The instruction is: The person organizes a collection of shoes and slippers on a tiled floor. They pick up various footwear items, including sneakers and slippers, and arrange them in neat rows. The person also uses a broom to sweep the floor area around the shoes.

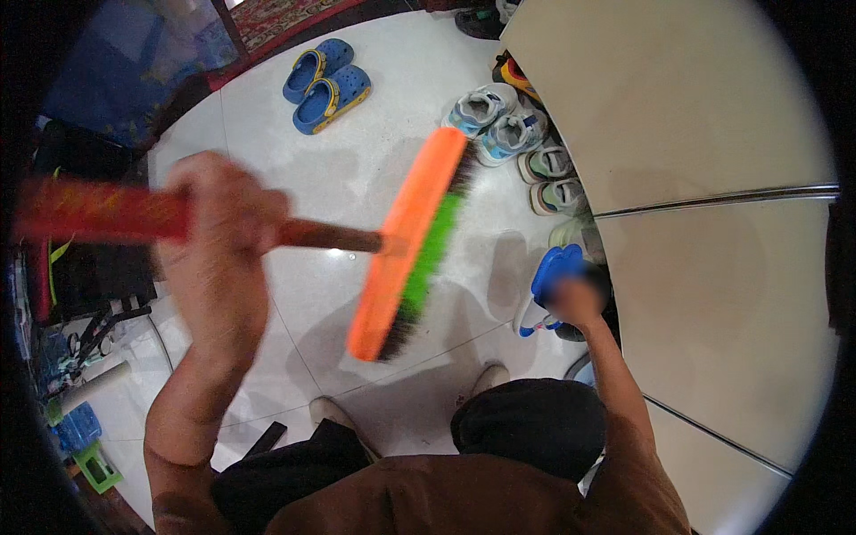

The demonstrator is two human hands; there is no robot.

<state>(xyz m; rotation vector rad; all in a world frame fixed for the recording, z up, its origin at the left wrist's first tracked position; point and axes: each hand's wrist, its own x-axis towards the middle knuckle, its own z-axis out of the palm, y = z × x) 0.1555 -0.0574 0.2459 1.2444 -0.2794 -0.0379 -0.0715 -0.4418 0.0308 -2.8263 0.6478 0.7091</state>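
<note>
My left hand (pixel 223 201) is closed around the red handle of a broom, raised off to the left and a little smeared by motion. The broom's orange head (pixel 406 241) has dark bristles at the ends and green ones in the middle; it slants above the floor in front of me, bristles facing right. My right hand (pixel 571 299) reaches down to the right, over a blue and white shoe (pixel 555 267) beside the cabinet. A blur covers its fingers, so I cannot make out whether they grip the shoe.
Blue clogs with yellow trim (pixel 330 89) lie on the white tiled floor (pixel 294 187) ahead. White and light blue sneakers (pixel 508 134) and green-grey shoes (pixel 553 178) line the base of a beige cabinet (pixel 713 134) on the right. A green plastic stool (pixel 96 468) stands at the lower left.
</note>
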